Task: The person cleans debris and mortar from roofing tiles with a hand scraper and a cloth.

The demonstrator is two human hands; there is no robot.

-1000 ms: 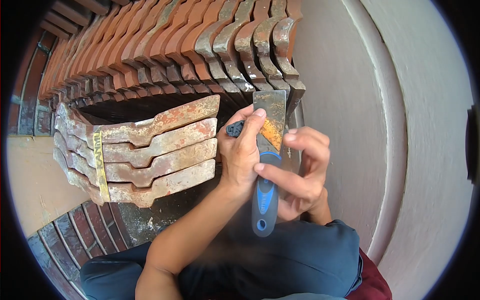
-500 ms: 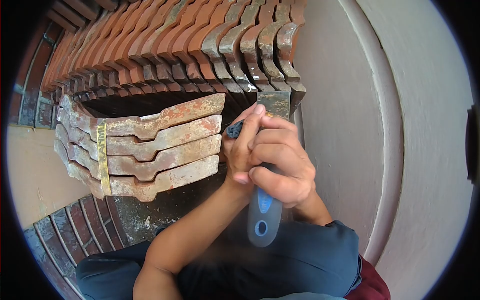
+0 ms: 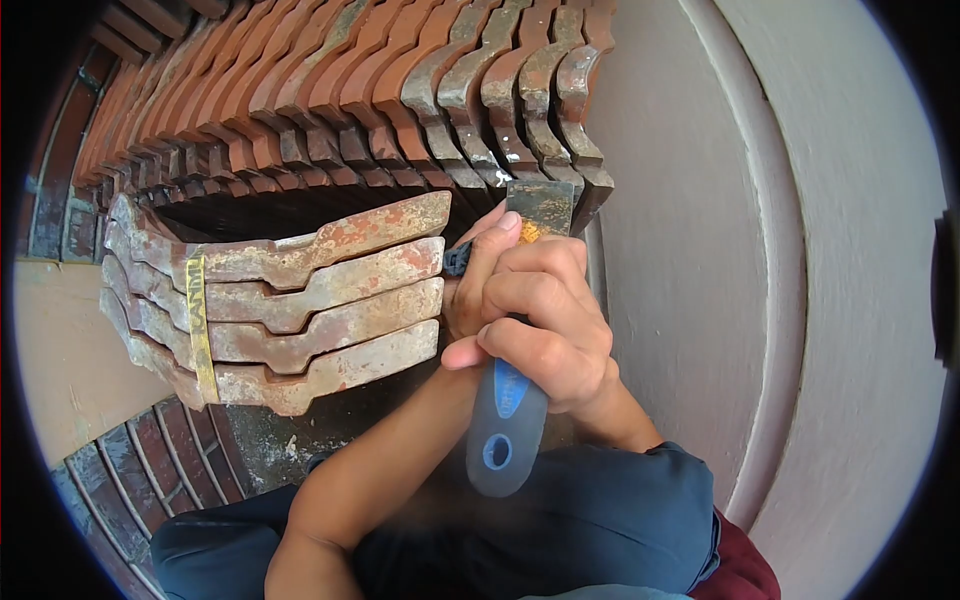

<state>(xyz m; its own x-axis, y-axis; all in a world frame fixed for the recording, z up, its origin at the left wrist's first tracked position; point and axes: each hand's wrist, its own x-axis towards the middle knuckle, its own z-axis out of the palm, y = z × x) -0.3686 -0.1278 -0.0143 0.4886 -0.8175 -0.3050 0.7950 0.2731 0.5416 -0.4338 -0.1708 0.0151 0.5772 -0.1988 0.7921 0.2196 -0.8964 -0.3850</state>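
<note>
My right hand (image 3: 555, 320) is wrapped round the grey-and-blue handle of a scraper (image 3: 507, 440). Its flat, worn metal blade (image 3: 540, 203) points away from me, with orange crumbs near its base. Close against it, my left hand (image 3: 478, 275) is closed, partly covered by the right. A dark crumpled piece (image 3: 457, 260), apparently cloth, pokes out at the left hand's side. Just left of both hands lies a stack of several weathered roof tiles (image 3: 330, 300), with a yellow lettered strap (image 3: 200, 330) across it.
A long row of upright orange-brown roof tiles (image 3: 330, 90) runs along the back. At the right stands a grey painted wall (image 3: 690, 250). Brick paving (image 3: 150, 470) and a tan board (image 3: 80, 340) lie on the left. My knees (image 3: 590, 520) are below.
Both hands have shifted slightly left with the scraper, and its handle end has swung left. More orange crumbs show on the blade. The view has moved a little.
</note>
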